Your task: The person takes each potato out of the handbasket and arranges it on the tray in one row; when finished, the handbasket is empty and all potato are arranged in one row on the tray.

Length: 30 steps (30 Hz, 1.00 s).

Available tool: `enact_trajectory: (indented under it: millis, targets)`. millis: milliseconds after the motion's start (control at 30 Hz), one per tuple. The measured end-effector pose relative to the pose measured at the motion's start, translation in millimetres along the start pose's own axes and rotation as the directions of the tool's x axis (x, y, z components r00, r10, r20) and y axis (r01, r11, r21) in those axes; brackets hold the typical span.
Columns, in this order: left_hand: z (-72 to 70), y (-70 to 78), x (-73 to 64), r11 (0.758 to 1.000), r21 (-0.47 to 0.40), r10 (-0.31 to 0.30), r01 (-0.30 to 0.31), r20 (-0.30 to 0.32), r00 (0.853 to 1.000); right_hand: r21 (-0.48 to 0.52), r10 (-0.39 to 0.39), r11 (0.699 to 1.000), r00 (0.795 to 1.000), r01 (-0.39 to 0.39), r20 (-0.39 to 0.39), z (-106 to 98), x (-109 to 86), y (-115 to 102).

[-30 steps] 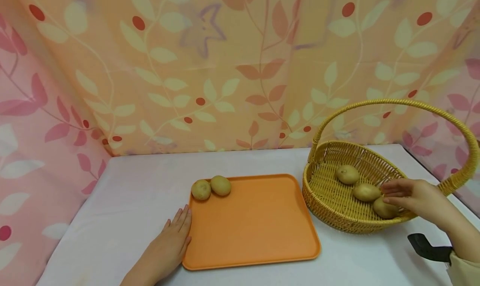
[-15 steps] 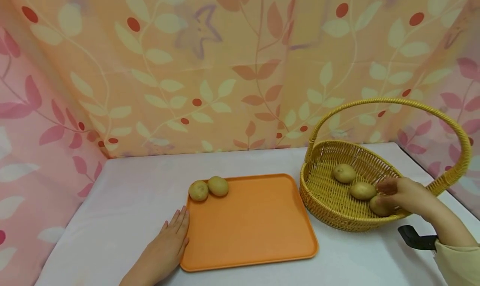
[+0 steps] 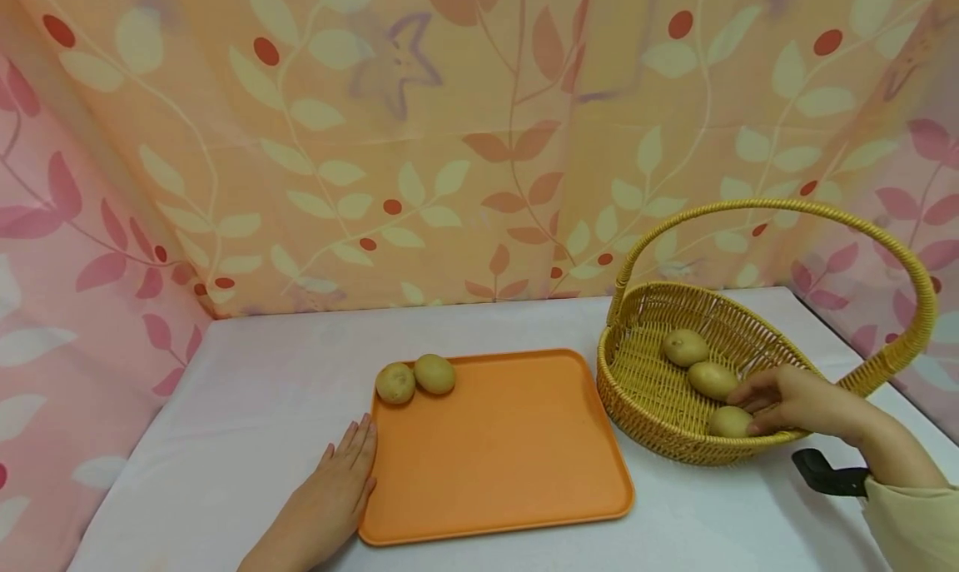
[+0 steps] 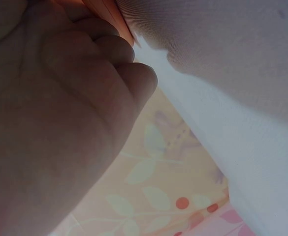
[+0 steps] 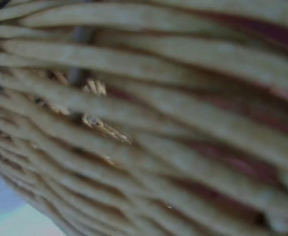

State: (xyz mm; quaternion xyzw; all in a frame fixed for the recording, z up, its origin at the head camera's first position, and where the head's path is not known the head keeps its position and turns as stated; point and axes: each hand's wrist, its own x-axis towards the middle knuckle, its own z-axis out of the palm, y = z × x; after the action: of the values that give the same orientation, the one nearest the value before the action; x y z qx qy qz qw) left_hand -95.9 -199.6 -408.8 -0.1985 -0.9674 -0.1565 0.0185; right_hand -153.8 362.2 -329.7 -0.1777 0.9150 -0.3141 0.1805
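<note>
My left hand lies with straight fingers along the left rim of the orange tray. In the left wrist view, the left hand shows from its palm side against the tray's edge. Over the right rim of the wicker basket reaches my right hand, fingers bent downward. Its fingertips and thumb are at the nearest potato, on its far and right sides; whether they grip it I cannot tell. Beyond it lie a middle potato, close to the fingertips, and a farther potato.
Two potatoes, a left one and a right one, sit at the tray's far left corner. The basket's tall arched handle rises above the right forearm. Basket weave fills the right wrist view. Patterned cloth stands behind the white table.
The right hand has moved down and left into the basket. The nearest potato has shifted left and toward the front, and the middle one slightly left. My left hand stays at the tray's edge.
</note>
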Motion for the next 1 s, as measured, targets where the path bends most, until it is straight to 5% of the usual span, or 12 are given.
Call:
enact_trajectory:
  millis: [200,567,1000]
  targets:
    - [1.0,-2.3,-1.3,1.0,-0.009,-0.018,0.018,0.015,1.0,0.002,-0.101,0.995,0.995,0.101,0.017,4.4,8.6,0.7]
    - [0.4,-0.8,-1.3,1.0,0.004,-0.005,0.005,-0.001,1.0,-0.01,-0.126,0.992,0.987,0.128,0.103,4.2,11.9,0.8]
    - [-3.0,2.6,-1.9,1.0,-0.021,-0.02,0.02,0.005,1.0,-0.064,-0.199,0.979,0.979,0.196,-0.044,8.9,6.8,6.4]
